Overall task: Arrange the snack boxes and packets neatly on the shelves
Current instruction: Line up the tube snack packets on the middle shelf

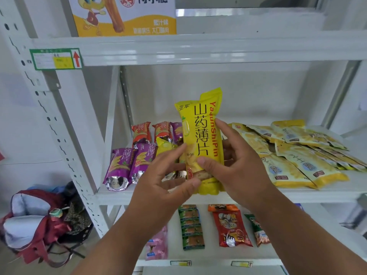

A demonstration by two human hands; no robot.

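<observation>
A tall yellow snack packet [200, 128] with red and black lettering stands upright in front of the middle shelf [297, 193]. My right hand [234, 165] grips its lower right side, thumb across the front. My left hand [164, 175] touches its lower left edge, fingers spread. Behind my hands lie purple packets [119, 165] and red packets [142, 132] on the shelf's left part. A fanned heap of flat yellow packets [294, 153] covers the shelf's right part.
An orange and white box [125, 16] stands on the top shelf. The lower shelf holds green [191, 227], red [231, 225] and pink [156, 245] packets. A red bag [35, 221] lies on the floor at the left, beside the shelf's upright post [49, 108].
</observation>
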